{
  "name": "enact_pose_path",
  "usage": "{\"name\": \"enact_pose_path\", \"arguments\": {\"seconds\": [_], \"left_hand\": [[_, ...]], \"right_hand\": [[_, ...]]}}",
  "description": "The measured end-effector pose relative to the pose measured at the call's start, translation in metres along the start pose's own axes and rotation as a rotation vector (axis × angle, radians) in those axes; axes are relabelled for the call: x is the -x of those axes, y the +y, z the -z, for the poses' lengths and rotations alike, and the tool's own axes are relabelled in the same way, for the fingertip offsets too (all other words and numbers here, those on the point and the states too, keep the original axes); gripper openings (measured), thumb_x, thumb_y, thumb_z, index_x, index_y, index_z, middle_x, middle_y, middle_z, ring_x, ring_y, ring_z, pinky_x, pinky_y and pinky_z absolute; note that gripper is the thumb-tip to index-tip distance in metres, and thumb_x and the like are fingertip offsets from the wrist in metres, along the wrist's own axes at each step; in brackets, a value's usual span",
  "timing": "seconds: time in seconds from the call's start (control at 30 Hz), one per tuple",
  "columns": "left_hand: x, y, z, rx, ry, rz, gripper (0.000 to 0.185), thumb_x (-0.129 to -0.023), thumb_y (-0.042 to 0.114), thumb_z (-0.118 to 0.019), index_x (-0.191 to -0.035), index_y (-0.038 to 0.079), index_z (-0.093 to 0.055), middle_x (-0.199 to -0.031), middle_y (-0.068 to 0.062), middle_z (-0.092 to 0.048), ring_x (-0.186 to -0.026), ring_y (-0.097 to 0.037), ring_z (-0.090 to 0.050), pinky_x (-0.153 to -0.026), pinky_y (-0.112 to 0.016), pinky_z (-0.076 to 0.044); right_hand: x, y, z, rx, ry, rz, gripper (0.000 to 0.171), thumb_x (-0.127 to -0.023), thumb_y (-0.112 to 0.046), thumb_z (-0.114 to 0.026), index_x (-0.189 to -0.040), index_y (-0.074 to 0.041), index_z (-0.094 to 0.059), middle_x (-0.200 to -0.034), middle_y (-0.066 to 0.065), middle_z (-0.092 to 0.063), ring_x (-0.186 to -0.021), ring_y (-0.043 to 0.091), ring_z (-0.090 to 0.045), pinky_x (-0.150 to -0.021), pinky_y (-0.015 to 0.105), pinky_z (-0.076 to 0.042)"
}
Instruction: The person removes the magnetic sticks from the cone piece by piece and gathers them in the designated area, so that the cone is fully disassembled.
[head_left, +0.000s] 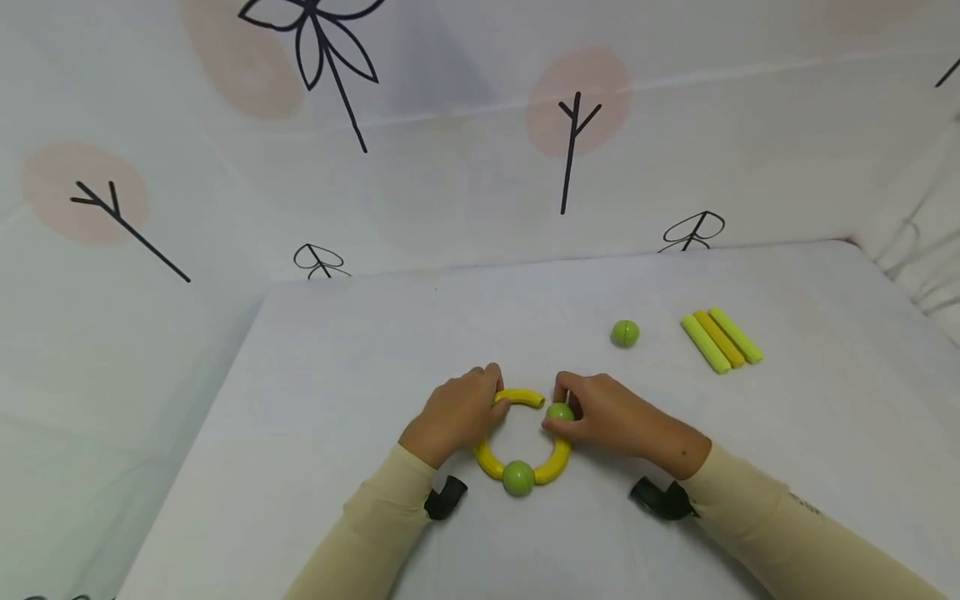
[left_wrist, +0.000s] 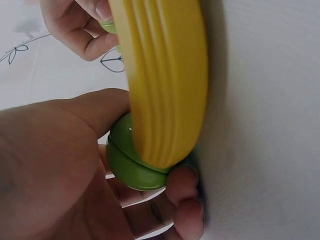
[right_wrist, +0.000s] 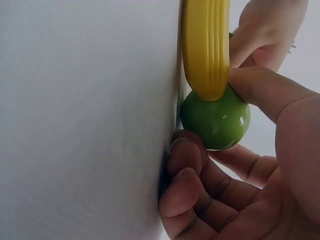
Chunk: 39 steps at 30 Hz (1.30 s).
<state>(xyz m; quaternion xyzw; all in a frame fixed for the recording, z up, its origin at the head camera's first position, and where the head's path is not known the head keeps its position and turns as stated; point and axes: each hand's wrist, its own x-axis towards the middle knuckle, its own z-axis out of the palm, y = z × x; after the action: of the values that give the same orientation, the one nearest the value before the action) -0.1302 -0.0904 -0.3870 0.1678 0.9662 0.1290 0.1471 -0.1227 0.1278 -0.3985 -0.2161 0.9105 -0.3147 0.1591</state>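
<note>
Yellow curved pieces and green balls form a ring on the white surface. My left hand point(head_left: 459, 414) is at the ring's left side, its thumb and fingers around a grooved green ball point(left_wrist: 132, 162); the head view hides this ball. Against that ball lies the end of a ridged yellow curved piece point(left_wrist: 167, 75). On the right side, my right hand point(head_left: 611, 414) grips another green ball point(head_left: 560, 412) between thumb and fingers, touching the right yellow curved piece point(head_left: 553, 463). A third green ball point(head_left: 518, 478) sits at the near side, between two curved pieces. At the far side lies a short yellow arc point(head_left: 522, 397).
A loose green ball point(head_left: 626, 333) lies beyond my right hand. Farther right, three yellow and lime sticks point(head_left: 722, 340) lie side by side. A white cloth wall point(head_left: 465, 192) with plant drawings rises behind the table point(head_left: 330, 350).
</note>
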Motion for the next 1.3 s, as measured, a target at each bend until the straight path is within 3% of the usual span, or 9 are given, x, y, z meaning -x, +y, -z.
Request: {"name": "enact_pose_path", "arguments": {"seconds": [0.4, 0.67, 1.03, 1.3], "left_hand": [[-0.005, -0.001, 0.000, 0.030, 0.039, 0.035, 0.022, -0.099, 0.033, -0.062, -0.107, 0.012, -0.059, -0.086, 0.001, -0.058, -0.066, -0.016, -0.052, -0.058, -0.027, -0.042], [-0.007, -0.002, -0.001, 0.056, 0.044, 0.086, 0.021, -0.098, 0.033, -0.062, -0.104, 0.013, -0.059, -0.085, 0.000, -0.058, -0.064, -0.017, -0.051, -0.055, -0.028, -0.041], [-0.005, -0.002, -0.001, 0.069, 0.054, 0.103, 0.022, -0.098, 0.033, -0.063, -0.107, 0.013, -0.060, -0.089, -0.002, -0.060, -0.066, -0.018, -0.053, -0.057, -0.029, -0.042], [-0.008, -0.002, -0.004, 0.100, 0.100, 0.066, 0.028, -0.098, 0.036, -0.064, -0.116, 0.015, -0.060, -0.101, -0.003, -0.062, -0.070, -0.019, -0.054, -0.061, -0.030, -0.045]], "right_hand": [[0.001, 0.002, 0.009, 0.063, -0.032, -0.013, 0.032, -0.086, -0.037, -0.078, -0.090, -0.013, -0.058, -0.068, -0.004, -0.054, -0.062, 0.009, -0.047, -0.056, 0.023, -0.041], [0.006, 0.003, 0.013, 0.179, -0.100, -0.027, 0.042, -0.082, -0.051, -0.077, -0.076, -0.017, -0.053, -0.062, -0.007, -0.045, -0.058, 0.008, -0.042, -0.054, 0.024, -0.031], [0.012, 0.003, 0.012, 0.256, -0.183, -0.037, 0.049, -0.078, -0.059, -0.075, -0.066, -0.020, -0.048, -0.059, -0.009, -0.039, -0.056, 0.007, -0.040, -0.053, 0.025, -0.027], [0.013, 0.006, 0.014, 0.275, -0.172, -0.026, 0.051, -0.079, -0.064, -0.072, -0.063, -0.021, -0.049, -0.057, -0.011, -0.040, -0.054, 0.007, -0.040, -0.052, 0.024, -0.027]]}}
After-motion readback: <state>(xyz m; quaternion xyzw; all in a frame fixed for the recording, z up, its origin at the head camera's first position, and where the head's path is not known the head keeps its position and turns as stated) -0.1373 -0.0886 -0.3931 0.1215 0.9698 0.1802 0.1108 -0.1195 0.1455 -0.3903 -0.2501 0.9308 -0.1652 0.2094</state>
